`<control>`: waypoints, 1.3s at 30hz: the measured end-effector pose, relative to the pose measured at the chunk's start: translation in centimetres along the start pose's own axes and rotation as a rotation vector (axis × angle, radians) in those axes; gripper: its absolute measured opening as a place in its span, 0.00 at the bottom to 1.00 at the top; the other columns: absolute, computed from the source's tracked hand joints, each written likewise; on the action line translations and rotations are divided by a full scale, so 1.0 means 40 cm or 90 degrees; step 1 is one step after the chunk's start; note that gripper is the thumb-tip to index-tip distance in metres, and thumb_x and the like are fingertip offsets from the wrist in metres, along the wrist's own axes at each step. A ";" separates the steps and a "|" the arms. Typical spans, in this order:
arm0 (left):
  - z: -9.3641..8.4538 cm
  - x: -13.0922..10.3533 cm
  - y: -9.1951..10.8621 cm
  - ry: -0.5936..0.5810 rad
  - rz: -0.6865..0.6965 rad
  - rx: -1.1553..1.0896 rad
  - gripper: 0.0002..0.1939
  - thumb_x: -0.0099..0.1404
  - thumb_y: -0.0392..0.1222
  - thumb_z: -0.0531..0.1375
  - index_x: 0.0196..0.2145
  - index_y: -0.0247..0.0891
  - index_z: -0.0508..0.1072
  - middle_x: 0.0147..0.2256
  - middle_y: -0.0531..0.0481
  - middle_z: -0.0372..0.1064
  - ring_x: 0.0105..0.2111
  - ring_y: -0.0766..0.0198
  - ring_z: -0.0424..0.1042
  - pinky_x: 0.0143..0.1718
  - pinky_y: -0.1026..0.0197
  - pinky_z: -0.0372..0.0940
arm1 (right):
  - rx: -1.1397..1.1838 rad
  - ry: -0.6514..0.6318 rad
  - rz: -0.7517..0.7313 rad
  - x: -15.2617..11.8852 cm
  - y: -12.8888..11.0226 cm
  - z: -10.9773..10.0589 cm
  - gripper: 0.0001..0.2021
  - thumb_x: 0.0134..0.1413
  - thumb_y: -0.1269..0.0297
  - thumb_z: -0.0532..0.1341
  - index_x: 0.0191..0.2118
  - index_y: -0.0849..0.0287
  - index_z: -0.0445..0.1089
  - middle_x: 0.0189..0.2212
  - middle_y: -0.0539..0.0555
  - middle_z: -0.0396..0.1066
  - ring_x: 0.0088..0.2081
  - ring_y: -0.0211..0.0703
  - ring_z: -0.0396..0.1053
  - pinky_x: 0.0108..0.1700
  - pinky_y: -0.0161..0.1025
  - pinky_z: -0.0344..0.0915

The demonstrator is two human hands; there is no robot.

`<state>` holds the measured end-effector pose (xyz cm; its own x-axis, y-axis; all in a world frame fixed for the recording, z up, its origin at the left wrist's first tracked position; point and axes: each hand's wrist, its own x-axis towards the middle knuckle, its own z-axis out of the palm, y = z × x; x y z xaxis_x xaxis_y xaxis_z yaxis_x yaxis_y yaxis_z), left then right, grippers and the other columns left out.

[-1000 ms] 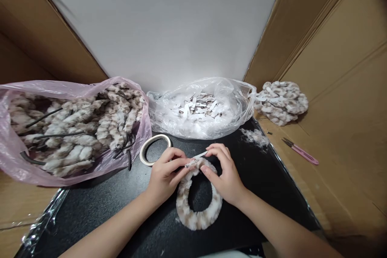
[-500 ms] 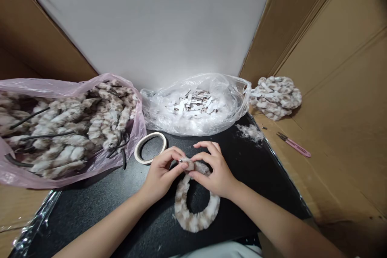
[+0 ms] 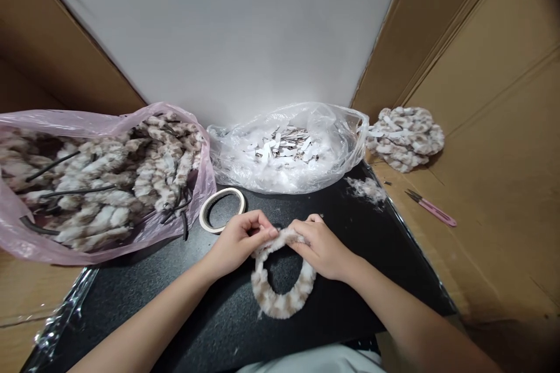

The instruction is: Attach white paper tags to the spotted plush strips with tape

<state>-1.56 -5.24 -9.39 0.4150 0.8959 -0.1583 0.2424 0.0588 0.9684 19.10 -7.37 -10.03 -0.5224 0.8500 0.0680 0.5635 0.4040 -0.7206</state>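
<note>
A fluffy white-and-brown plush ring [image 3: 280,305] hangs down toward me from both hands, over the black tabletop [image 3: 210,326]. Its upper part is gripped by my right hand [image 3: 321,247], the fingers closed around the fabric. My left hand [image 3: 247,239] pinches the ring's upper left, thumb and forefinger together on the plush edge. What lies right under the left fingertips is too small to make out. Just beyond my left hand lies a roll of pale tape [image 3: 204,218].
A pink plastic bag [image 3: 210,169] of plush strips and black cords stands at left. Behind the hands sits a clear bag [image 3: 332,178] of small white-and-metal pieces. At right are bundled plush rings [image 3: 406,140], pink snips [image 3: 437,213] on cardboard, and fluff scraps [image 3: 367,189].
My right hand has closed from spread fingers to a grip around the ring's top. The ring's top, previously bunched between my fingertips, now stretches between both hands.
</note>
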 end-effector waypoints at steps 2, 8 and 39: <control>0.002 0.000 0.000 -0.038 -0.013 0.046 0.15 0.60 0.49 0.63 0.26 0.32 0.70 0.23 0.53 0.65 0.23 0.71 0.59 0.25 0.67 0.53 | -0.010 -0.015 -0.006 -0.001 0.001 -0.001 0.04 0.63 0.65 0.56 0.35 0.57 0.65 0.30 0.49 0.71 0.33 0.41 0.65 0.45 0.42 0.53; 0.023 -0.012 -0.003 -0.056 -0.009 -0.059 0.16 0.60 0.48 0.63 0.38 0.37 0.64 0.22 0.59 0.62 0.22 0.71 0.59 0.25 0.68 0.54 | 0.083 0.056 -0.048 0.007 -0.004 0.018 0.08 0.57 0.64 0.63 0.42 0.55 0.68 0.39 0.49 0.75 0.38 0.41 0.67 0.46 0.41 0.55; -0.055 0.014 0.033 -0.423 -0.060 -0.005 0.23 0.66 0.57 0.53 0.30 0.34 0.76 0.28 0.48 0.70 0.29 0.63 0.66 0.34 0.64 0.61 | 0.226 0.230 -0.185 0.014 -0.030 0.023 0.04 0.58 0.66 0.62 0.32 0.57 0.74 0.29 0.53 0.75 0.33 0.42 0.71 0.41 0.42 0.66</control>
<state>-2.91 -3.69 -7.77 0.8452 0.4249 -0.3242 0.2980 0.1289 0.9458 17.55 -7.69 -9.74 -0.3366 0.8077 0.4841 0.1481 0.5531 -0.8198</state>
